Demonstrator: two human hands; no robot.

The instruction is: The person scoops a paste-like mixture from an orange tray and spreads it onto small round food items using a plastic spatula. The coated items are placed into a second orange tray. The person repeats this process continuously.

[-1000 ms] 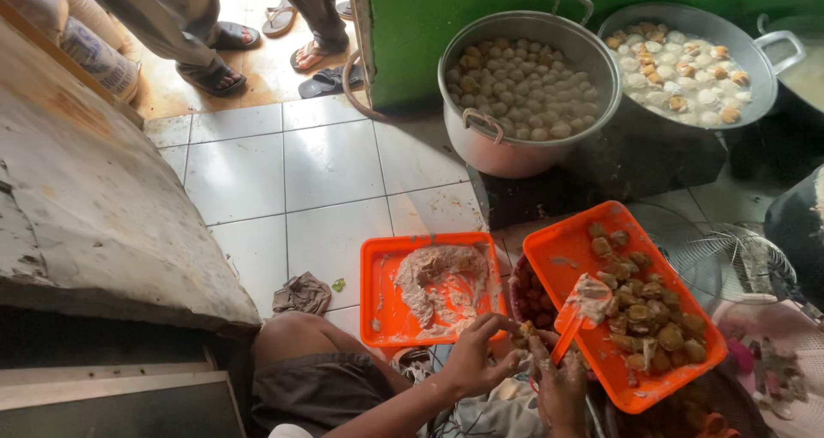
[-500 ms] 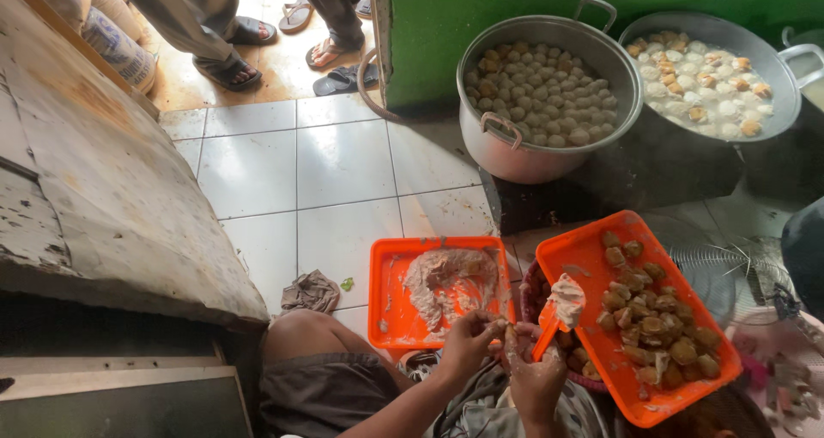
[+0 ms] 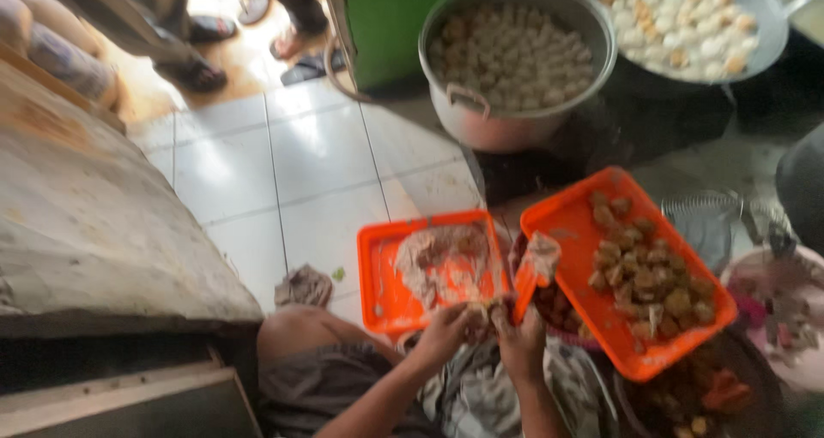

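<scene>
My left hand point(image 3: 448, 333) and right hand point(image 3: 520, 342) meet over my lap at the near edge of two orange trays. The left hand's fingers are closed on a small brown piece of food point(image 3: 477, 316). An orange scraper point(image 3: 525, 285) with a lump of pale paste point(image 3: 542, 254) on its tip is held up by the right hand. The left tray point(image 3: 376, 275) carries a smear of pale paste. Several brown fried pieces point(image 3: 645, 277) lie on the right tray point(image 3: 568, 217). The picture is blurred.
A metal pot point(image 3: 515, 120) of pale balls and a wide pan point(image 3: 764, 35) of whitish pieces stand behind the trays. A rag point(image 3: 302, 287) lies on the white tiles. A concrete slab point(image 3: 86, 215) is at left; other people's feet point(image 3: 199, 76) top left.
My two hands have drawn closer together and the scraper now stands more upright with its paste. The view has swung a little and become blurred.
</scene>
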